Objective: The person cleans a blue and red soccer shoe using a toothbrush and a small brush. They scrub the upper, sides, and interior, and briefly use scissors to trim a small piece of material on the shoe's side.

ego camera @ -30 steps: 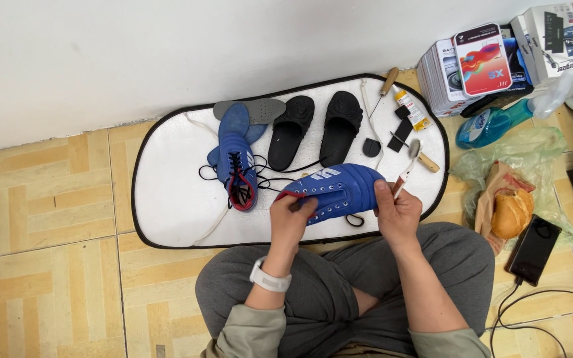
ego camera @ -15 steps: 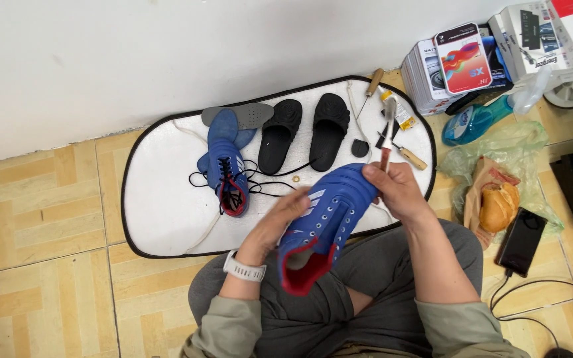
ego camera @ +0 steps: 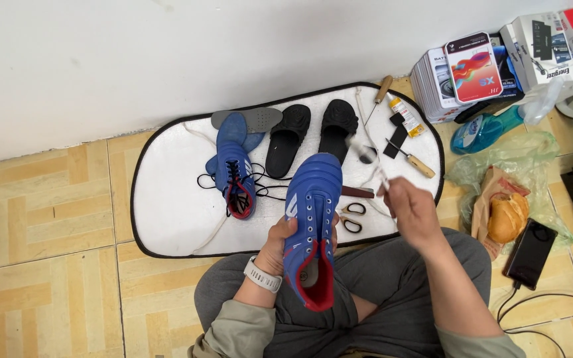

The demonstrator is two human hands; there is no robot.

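On the left of the frame the floor point(ego camera: 41, 199) is made of tan tiles with a criss-cross pattern, and a plain white wall point(ego camera: 167, 53) fills the top. A white oval mat with a black edge point(ego camera: 167, 199) lies on the floor by the wall.

On the mat, left of the middle, a blue lace-up shoe with a red inside and loose black laces point(ego camera: 235, 176) lies flat, with a grey insole point(ego camera: 253, 118) just above it. Next to them sit two black slide sandals point(ego camera: 313, 132), side by side.

Just below the middle of the frame the left hand point(ego camera: 280, 242), with a white watch on the wrist, is wrapped around a second blue shoe with a red lining and no laces point(ego camera: 312, 219). The shoe is held up over the person's grey-trousered lap, toe pointing to the wall, its open red mouth toward the person.

Small black-handled scissors point(ego camera: 351, 217) lie on the mat just right of that shoe. The right hand point(ego camera: 411, 207) is raised beside the shoe, fingers pinched on something thin and pale that is too blurred to make out.

Farther right on the mat lie a wooden-handled awl point(ego camera: 414, 161) and a small glue tube point(ego camera: 404, 114). In the upper right are stacked boxes point(ego camera: 499, 59) and a teal bottle point(ego camera: 482, 129). Below them sit a bread roll in a bag point(ego camera: 507, 215) and a black phone point(ego camera: 530, 252).
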